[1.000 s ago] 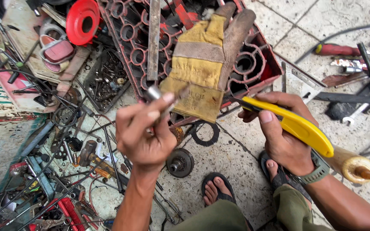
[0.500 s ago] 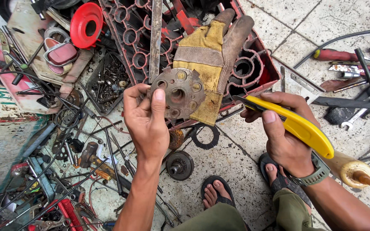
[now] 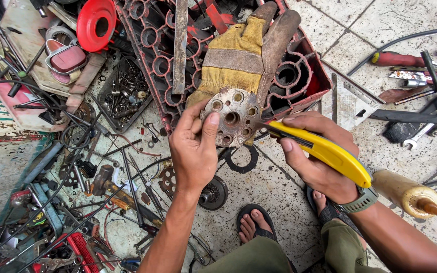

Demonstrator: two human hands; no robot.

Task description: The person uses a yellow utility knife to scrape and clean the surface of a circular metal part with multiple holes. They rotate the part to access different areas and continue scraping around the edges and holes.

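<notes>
A foot in a black sandal (image 3: 255, 224) is seen at the bottom edge, just below the metal disc (image 3: 232, 117), which serves as landmark. The disc, round, rusty and pierced with a ring of holes, is held up flat to the camera, above the tiled floor (image 3: 274, 192). The left hand (image 3: 194, 146) is closed on the disc's left rim, thumb on the face, fingers behind. The right hand (image 3: 313, 156) is wrapped around a yellow utility knife (image 3: 320, 151), whose tip is laid against the disc's right edge; a watch (image 3: 360, 201) is worn on that wrist. Directly under the disc a black ring (image 3: 242, 159) is seen on the floor, and lower left of the disc a small hub (image 3: 212, 192). A tan bottle with a nozzle (image 3: 409, 193) lies well right of the disc. Left of the disc, loose wrenches, cables and small parts (image 3: 77, 172) are scattered. Just behind the disc a yellow work glove (image 3: 238, 55) is draped over a red crate (image 3: 160, 65). Upper left of the disc a red round cap (image 3: 96, 24) is seen. Far right of the disc, a red-handled screwdriver (image 3: 393, 58) lies on the floor.
</notes>
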